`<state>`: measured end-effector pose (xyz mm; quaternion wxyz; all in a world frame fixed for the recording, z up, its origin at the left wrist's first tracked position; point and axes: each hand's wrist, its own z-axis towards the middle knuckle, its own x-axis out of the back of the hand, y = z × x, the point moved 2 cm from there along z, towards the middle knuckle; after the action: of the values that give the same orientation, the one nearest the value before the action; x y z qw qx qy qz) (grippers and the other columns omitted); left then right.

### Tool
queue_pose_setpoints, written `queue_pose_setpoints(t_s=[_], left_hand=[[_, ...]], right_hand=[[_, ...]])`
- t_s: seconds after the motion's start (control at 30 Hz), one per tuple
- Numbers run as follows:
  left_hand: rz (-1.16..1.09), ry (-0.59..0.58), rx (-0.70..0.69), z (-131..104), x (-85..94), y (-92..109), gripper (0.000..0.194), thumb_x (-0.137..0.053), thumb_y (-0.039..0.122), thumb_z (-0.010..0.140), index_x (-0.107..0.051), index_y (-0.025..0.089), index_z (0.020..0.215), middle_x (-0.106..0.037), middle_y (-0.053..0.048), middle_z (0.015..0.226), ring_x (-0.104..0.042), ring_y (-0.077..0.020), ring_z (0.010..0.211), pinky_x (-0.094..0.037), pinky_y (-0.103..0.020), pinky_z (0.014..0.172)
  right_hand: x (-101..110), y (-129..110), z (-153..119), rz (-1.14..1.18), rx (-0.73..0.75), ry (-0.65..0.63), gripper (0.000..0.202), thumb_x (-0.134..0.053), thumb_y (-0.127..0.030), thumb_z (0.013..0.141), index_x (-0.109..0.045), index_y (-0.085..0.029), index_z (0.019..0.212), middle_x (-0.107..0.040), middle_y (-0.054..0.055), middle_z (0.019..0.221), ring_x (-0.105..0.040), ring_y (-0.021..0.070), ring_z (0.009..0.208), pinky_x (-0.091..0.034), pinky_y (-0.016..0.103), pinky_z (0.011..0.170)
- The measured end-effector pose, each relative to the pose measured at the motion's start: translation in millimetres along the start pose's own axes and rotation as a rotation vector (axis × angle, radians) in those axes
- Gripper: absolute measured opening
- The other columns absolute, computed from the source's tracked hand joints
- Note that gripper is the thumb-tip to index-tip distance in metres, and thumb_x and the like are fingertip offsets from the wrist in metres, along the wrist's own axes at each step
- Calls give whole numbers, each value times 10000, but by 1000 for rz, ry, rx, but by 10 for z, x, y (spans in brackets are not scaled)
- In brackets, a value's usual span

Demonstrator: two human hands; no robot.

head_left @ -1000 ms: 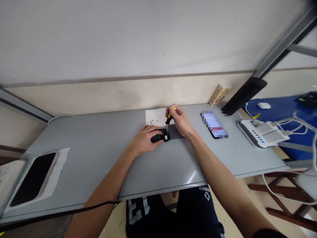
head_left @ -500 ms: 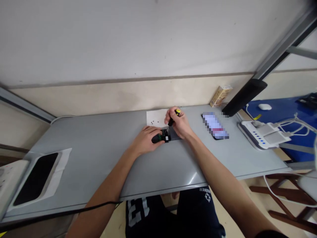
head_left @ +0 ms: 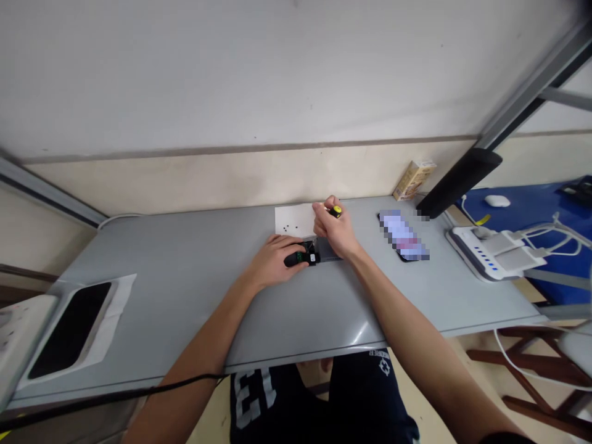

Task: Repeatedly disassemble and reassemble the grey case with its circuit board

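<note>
My left hand (head_left: 275, 260) is closed around a small black electronic device (head_left: 311, 251) with green circuit board showing, and keeps it down on the grey table. My right hand (head_left: 337, 229) grips a screwdriver, its black handle topped with a yellow cap (head_left: 336, 211). The shaft slants down to the left toward the device; whether its tip touches cannot be made out. Beneath my right hand lies a dark grey flat piece (head_left: 326, 251) adjoining the device, partly covered. Just behind, several tiny dark screw-like bits (head_left: 286, 228) rest on a white paper sheet (head_left: 296, 214).
To the right lie a phone (head_left: 403, 237) and a white power strip (head_left: 485, 253) with plugs. A small carton (head_left: 413, 180) and a black padded post (head_left: 457, 183) stand behind them. At left, a black tablet-like slab (head_left: 71, 330) rests on white paper. A black cable (head_left: 120, 394) crosses the front edge.
My right hand has turned slightly, with the screwdriver's yellow end shifting a little to the right. My left hand and the device stay in place. The view has shifted slightly.
</note>
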<state>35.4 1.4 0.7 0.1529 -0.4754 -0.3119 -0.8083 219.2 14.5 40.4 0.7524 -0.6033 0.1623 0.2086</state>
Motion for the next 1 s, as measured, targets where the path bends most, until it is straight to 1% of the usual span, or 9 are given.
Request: queue_pose_setpoints(t_s=[0.07, 0.2, 0.37, 0.47, 0.57, 0.7, 0.83, 0.9, 1.0], left_hand=[[1, 6, 1, -1, 2, 5, 210, -709, 377, 905, -729, 275, 1087, -704, -43, 1289, -651, -246, 1180, -450, -467, 1074], [-2, 13, -3, 1, 8, 17, 177, -708, 366, 906, -713, 253, 1042, -710, -45, 1275, -651, -245, 1169, -460, -459, 1054], [-1, 16, -5, 4, 12, 12, 173, -709, 362, 900, -719, 253, 1033, -711, -51, 1271, -649, -252, 1167, -463, -474, 1056], [3, 2, -9, 5, 10, 5, 202, -704, 371, 906, -727, 264, 1076, -708, -51, 1276, -653, -250, 1165, -464, -474, 1055], [3, 3, -16, 9, 10, 5, 209, -712, 366, 900, -731, 269, 1085, -707, -49, 1280, -653, -251, 1173, -467, -468, 1054], [2, 12, -20, 14, 12, 6, 205, -707, 367, 908, -730, 266, 1085, -705, -47, 1285, -653, -245, 1174, -461, -462, 1065], [7, 12, -29, 13, 15, 6, 199, -710, 358, 903, -730, 270, 1081, -707, -43, 1280, -657, -246, 1164, -460, -464, 1061], [7, 5, -25, 13, 19, 9, 196, -709, 354, 903, -731, 273, 1080, -708, -41, 1278, -657, -248, 1161, -460, -466, 1059], [4, -2, -20, 17, 25, 15, 192, -714, 353, 899, -728, 267, 1071, -704, -41, 1285, -656, -249, 1160, -461, -465, 1054]], right_hand=[[-9, 1, 9, -8, 10, 0, 449, -731, -559, 850, -396, -259, 821, -289, -102, 605, -224, 68, 460, -223, 215, 437], [-17, -49, 16, 73, -73, -70, 418, -581, -660, 903, -577, -245, 955, -430, -50, 668, -412, 95, 541, -397, 251, 526], [38, -73, 9, 82, -91, -43, 426, -827, -485, 753, -483, -248, 835, -598, -19, 891, -659, 140, 791, -520, 282, 693], [52, -35, 15, -4, -59, 4, 515, -826, -488, 766, -367, -263, 827, -490, -85, 689, -477, 81, 504, -379, 228, 494], [36, -16, 30, -60, -16, 17, 470, -713, -608, 838, -393, -263, 827, -327, -105, 591, -266, 71, 447, -282, 225, 444], [21, -22, 40, 40, -84, -32, 467, -555, -710, 891, -593, -250, 960, -455, -42, 675, -439, 104, 547, -431, 264, 544], [64, -23, 30, 86, -64, -48, 392, -760, -575, 806, -577, -233, 866, -608, 4, 923, -630, 127, 780, -526, 280, 715], [86, -5, 29, 37, -31, -32, 451, -810, -542, 771, -480, -239, 823, -632, -10, 930, -630, 115, 711, -508, 270, 645], [98, 23, 35, -75, 20, 37, 523, -808, -542, 777, -371, -258, 817, -516, -81, 683, -443, 74, 481, -363, 230, 469]])
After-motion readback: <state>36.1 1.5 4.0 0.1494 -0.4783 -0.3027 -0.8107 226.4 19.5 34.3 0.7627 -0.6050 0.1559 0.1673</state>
